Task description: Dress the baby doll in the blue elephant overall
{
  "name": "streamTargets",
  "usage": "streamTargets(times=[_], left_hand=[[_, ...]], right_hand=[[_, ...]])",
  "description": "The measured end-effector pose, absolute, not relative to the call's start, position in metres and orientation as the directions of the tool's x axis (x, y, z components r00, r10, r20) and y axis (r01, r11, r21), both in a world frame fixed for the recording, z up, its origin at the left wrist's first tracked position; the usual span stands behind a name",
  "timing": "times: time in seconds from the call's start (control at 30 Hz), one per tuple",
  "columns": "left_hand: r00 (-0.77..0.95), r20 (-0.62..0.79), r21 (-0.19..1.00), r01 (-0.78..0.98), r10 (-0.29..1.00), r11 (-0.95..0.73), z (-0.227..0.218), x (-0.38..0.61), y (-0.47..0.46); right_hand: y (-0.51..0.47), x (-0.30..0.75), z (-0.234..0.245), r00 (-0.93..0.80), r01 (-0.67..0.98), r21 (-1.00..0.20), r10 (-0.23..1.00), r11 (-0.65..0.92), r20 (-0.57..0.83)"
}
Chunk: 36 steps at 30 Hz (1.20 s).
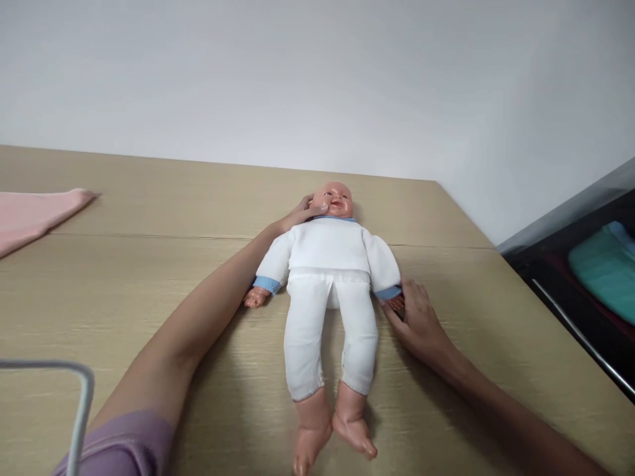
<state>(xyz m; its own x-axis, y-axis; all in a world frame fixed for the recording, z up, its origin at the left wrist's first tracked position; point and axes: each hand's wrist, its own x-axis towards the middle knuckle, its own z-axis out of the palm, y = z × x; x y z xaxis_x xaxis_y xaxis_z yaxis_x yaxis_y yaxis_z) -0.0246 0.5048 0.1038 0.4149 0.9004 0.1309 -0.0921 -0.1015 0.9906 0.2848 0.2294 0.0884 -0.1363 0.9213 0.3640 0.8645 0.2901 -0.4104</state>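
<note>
A baby doll [331, 244] lies on its back on the wooden table, head toward the wall and bare feet toward me. It wears a white top and white trousers, with blue trim at the neck and cuffs. My left hand [305, 211] is closed around the side of the doll's head, thumb at its cheek and some fingers hidden behind it. At the other side, my right hand [417, 317] is closed about the doll's hand and blue cuff. The doll's other arm rests out beside my left forearm.
Folded pink cloth [34, 215] lies at the table's left. A thin white bar or cable [84, 396] crosses the lower left corner. Past the right table edge is a dark container [550, 291] with green cloth [605, 271]. A pale wall [248, 79] stands behind the table [149, 277].
</note>
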Motion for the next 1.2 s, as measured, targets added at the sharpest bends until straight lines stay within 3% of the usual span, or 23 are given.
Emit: streamTargets(times=[0.2, 0.43, 0.53, 0.67, 0.8, 0.87, 0.93, 0.97, 1.03, 1.13, 1.2], left_hand=[[0.399, 0.162, 0.983, -0.146, 0.902, -0.112, 0.105, -0.03, 0.498], [0.223, 0.022, 0.973, -0.228, 0.974, 0.03, 0.109, -0.048, 0.479], [0.059, 0.031, 0.999, -0.039, 0.998, -0.029, 0.128, -0.055, 0.454], [-0.157, 0.266, 0.956, 0.169, 0.951, -0.24, 0.165, -0.037, 0.401], [0.052, 0.495, 0.848, 0.191, 0.867, -0.495, 0.207, 0.01, 0.324], [0.187, 0.53, 0.823, 0.121, 0.827, -0.555, 0.225, 0.033, 0.275], [0.304, 0.533, 0.818, 0.056, 0.79, -0.573, 0.236, 0.05, 0.222], [0.364, 0.517, 0.824, 0.033, 0.775, -0.565, 0.236, 0.056, 0.195], [0.46, 0.512, 0.824, -0.022, 0.726, -0.567, 0.223, 0.062, 0.143], [0.715, 0.486, 0.772, -0.081, 0.502, -0.631, 0.171, 0.059, 0.078], [0.804, 0.445, 0.741, -0.084, 0.394, -0.666, 0.125, 0.052, 0.046]], right_hand=[[0.231, 0.279, 0.09, -0.067, 0.832, -0.483, 0.915, 0.271, 0.397], [0.226, 0.271, 0.104, -0.008, 0.771, -0.543, 0.857, 0.334, 0.516], [0.222, 0.266, 0.118, 0.01, 0.755, -0.522, 0.788, 0.398, 0.615], [0.206, 0.256, 0.142, 0.026, 0.738, -0.452, 0.649, 0.501, 0.761], [0.156, 0.253, 0.144, 0.033, 0.682, -0.459, 0.602, 0.57, 0.797], [0.116, 0.262, 0.126, -0.014, 0.709, -0.445, 0.641, 0.547, 0.767], [0.072, 0.278, 0.097, -0.181, 0.743, -0.39, 0.724, 0.544, 0.666], [0.05, 0.287, 0.08, -0.28, 0.743, -0.394, 0.786, 0.541, 0.551], [0.01, 0.306, 0.045, -0.377, 0.739, -0.434, 0.85, 0.516, 0.369], [-0.034, 0.328, 0.0, -0.371, 0.696, -0.407, 0.781, 0.592, 0.501], [-0.051, 0.338, -0.022, -0.245, 0.729, -0.451, 0.811, 0.515, 0.531]])
